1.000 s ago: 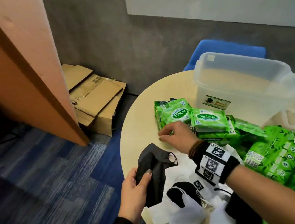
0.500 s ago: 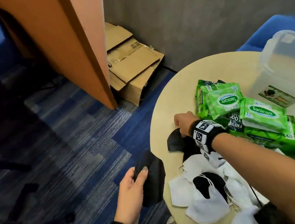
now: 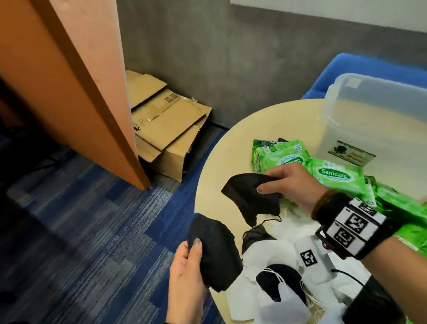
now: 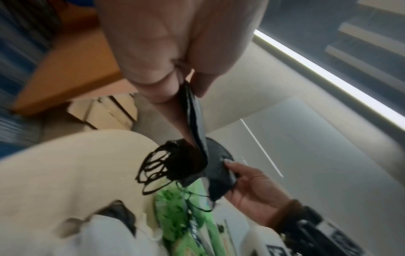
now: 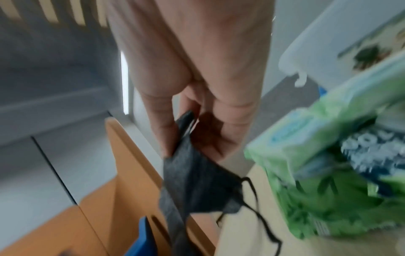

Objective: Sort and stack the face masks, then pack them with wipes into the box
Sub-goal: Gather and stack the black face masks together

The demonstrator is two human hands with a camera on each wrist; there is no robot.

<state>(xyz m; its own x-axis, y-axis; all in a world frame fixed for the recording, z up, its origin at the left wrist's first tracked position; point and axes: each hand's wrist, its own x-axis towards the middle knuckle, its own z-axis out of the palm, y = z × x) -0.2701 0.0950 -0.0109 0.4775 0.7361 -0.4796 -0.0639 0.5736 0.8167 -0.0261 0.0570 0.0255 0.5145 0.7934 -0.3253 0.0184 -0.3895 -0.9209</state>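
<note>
Head view: two black masks are held above the near edge of a round table (image 3: 220, 143). The right hand (image 3: 294, 187) pinches one mask (image 3: 250, 198) between thumb and curled fingers, its ear loops dangling. The left hand (image 3: 184, 278) grips a second mask (image 3: 217, 255) by its edge, thumb on top, just off the table rim. Mixed white and black masks (image 3: 278, 307) lie in a loose pile below. Green wipe packs (image 3: 334, 174) sit beside a clear box (image 3: 386, 114), farther right. Likely next: lay the right mask flat onto the left one, edges matched, loops tucked so they do not snag the pile.
</note>
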